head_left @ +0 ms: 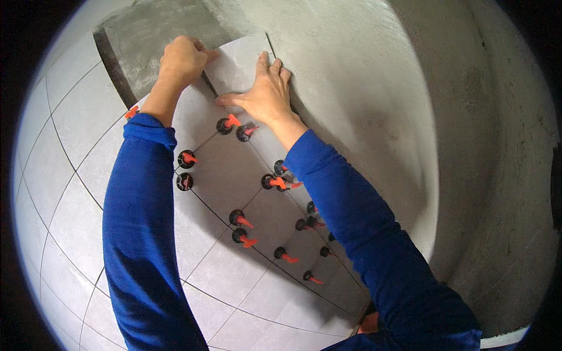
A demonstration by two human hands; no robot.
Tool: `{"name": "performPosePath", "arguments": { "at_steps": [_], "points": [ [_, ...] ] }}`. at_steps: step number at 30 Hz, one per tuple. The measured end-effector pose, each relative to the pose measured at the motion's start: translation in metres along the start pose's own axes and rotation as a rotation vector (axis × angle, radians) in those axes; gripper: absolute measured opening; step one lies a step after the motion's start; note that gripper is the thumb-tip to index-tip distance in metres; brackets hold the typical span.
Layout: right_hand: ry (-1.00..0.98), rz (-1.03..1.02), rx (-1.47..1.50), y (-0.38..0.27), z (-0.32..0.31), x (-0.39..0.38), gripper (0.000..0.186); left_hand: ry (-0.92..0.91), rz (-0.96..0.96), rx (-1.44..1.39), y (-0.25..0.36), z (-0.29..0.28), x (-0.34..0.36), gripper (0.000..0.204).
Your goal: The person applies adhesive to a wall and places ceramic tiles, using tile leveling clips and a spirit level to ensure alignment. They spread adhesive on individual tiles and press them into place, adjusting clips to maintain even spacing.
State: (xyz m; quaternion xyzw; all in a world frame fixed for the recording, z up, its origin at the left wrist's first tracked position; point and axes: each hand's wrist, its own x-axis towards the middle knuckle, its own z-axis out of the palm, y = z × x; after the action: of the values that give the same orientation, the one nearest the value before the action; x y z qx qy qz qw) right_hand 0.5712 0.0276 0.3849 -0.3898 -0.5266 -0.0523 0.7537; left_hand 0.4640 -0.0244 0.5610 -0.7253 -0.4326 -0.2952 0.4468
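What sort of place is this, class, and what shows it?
Probably a building or renovation site: grey tiles, red-and-black clips along their joints, and bare cement beside them.

Left side: a tiled surface (pixel 70 205) in pale gray, large-format, thin dark joints; floor or wall cannot be told. Upper left, a rough patch of bare cement (pixel 140 50) with a dark edge beside the tiles. Right: a bare cement-gray wall (pixel 363 70), trowel-smooth but blotchy, a soft shadow across its middle. Beyond its bright, curved edge, a darker gray surface (pixel 492 175). Lower right, a whitish strip (pixel 506 338). Light brightest on the left.
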Motion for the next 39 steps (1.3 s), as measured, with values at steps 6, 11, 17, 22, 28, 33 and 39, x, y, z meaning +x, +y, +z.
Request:
{"name": "performPosePath", "arguments": {
  "at_steps": [6,11,17,22,28,33,39],
  "points": [
    [-0.109,-0.2,-0.024,0.039,-0.021,-0.002,0.084,-0.041,-0.081,-0.033,-0.003,0.005,0.004,0.038],
    [-0.034,-0.39,-0.125,0.069,-0.022,-0.005,0.063,-0.039,-0.116,-0.011,-0.001,0.005,0.004,0.038],
    [0.144,-0.577,-0.308,0.079,-0.017,-0.005,0.043,-0.065,-0.127,-0.033,-0.003,0.004,0.005,0.037],
    [0.082,-0.687,-0.324,0.087,-0.023,0.01,0.041,-0.029,-0.084,0.029,-0.012,0.01,0.007,0.037],
    [0.05,-0.81,-0.283,0.097,-0.026,0.028,0.053,0.03,-0.056,0.047,-0.017,0.017,0.009,0.038],
    [0.031,-0.835,-0.319,0.098,-0.025,0.032,0.053,0.042,-0.077,0.089,-0.015,0.016,0.006,0.037],
    [-0.027,-0.816,-0.343,0.095,-0.026,0.038,0.056,0.017,-0.005,0.087,-0.02,0.013,0.006,0.037]
  ]
}}
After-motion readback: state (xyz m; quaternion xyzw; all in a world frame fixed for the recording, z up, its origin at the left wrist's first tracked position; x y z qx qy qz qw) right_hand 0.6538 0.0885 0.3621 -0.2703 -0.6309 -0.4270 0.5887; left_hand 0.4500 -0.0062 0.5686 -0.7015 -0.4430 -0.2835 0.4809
